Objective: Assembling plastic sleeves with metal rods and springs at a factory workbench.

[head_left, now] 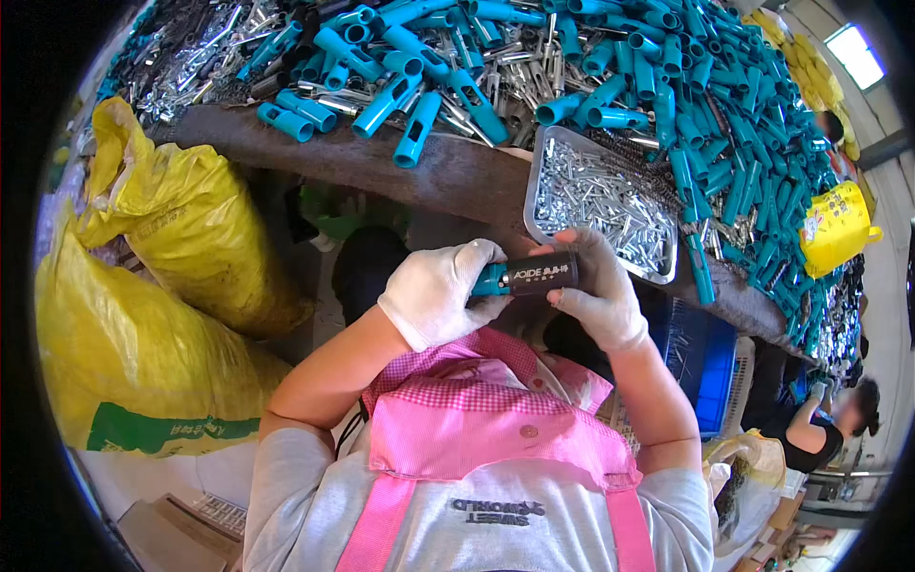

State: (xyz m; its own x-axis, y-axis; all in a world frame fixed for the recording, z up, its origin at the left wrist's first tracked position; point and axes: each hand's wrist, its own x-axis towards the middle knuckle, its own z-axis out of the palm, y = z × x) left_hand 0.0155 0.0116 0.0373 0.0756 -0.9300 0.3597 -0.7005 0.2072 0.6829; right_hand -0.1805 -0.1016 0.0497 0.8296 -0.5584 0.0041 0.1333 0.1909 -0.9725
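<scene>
Above my lap, both hands hold a tubular tool housing [541, 274], teal at its left end and black with pale print on the rest. My left hand [434, 294], in a white glove, is closed around the teal end. The gloved right hand [610, 297] grips the black end between thumb and fingers. Just beyond the right fingers, a clear plastic tray [530, 195] full of small metal pins rests at the table's near edge. Many teal tube housings [417, 130] with slots lie heaped on the table, with shiny metal parts [519, 81] among them.
The table's brown edge [467, 186] runs across in front of me. Full yellow sacks [191, 238] stand at left. A blue crate [710, 367] sits below the table at right, and a yellow container [839, 229] lies on the heap. Another person [810, 439] works at far right.
</scene>
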